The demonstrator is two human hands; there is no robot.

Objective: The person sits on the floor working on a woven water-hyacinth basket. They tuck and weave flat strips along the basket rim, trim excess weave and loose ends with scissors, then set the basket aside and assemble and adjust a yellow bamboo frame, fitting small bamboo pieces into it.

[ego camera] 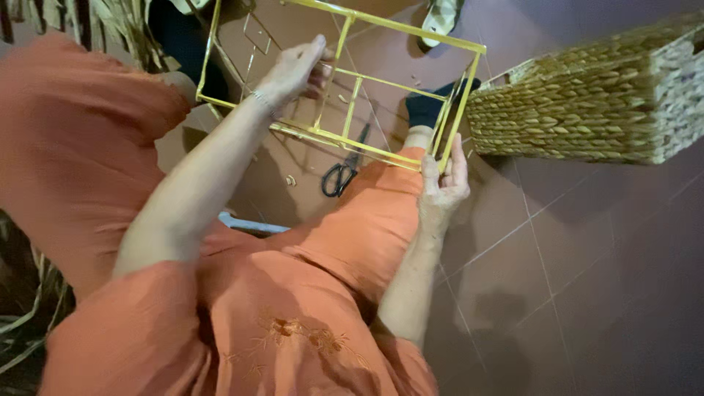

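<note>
A yellow metal wire frame (400, 29), box-shaped, rests over my knees above the tiled floor. My left hand (293, 70) grips an upright bar of the frame near its left middle. Its near right corner is held by my right hand (446, 187), fingers wrapped around the corner post. My legs in orange trousers lie under the frame.
A woven straw basket (587, 103) stands on the floor to the right. Black-handled scissors (343, 172) lie on the tiles under the frame. Dried straw strands (110, 22) pile at the upper left. A sandal (440, 18) sits at the top.
</note>
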